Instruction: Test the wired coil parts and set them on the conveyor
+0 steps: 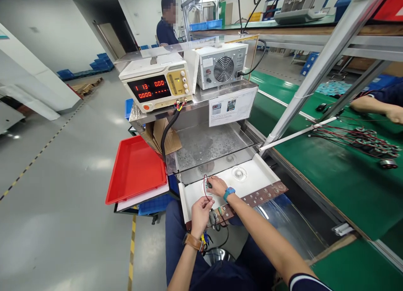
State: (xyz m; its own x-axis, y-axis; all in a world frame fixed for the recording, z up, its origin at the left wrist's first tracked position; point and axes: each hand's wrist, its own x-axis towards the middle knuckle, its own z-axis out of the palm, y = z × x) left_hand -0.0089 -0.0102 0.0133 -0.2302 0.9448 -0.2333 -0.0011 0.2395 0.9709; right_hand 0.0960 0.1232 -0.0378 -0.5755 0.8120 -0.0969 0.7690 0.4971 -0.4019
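My right hand (pixel 216 185), with a blue watch on its wrist, rests closed on a small dark part with thin red and black wires (pixel 206 186) at a round seat in the white fixture plate (pixel 258 175). My left hand (pixel 200 211), with a brown watch strap on its wrist, is curled closed just below and pinches the same wires near the plate's front edge. A brown strip with metal studs (pixel 261 195) runs along that front edge. A second round seat (pixel 239 173) lies to the right.
A power supply with red digits (pixel 155 87) and a white box with a fan (pixel 222 66) stand on the steel cabinet behind. A red tray (pixel 135 167) sits at the left. A green conveyor belt (pixel 330 169) with wired parts runs at the right, another person's arm (pixel 378 108) over it. A person stands far back.
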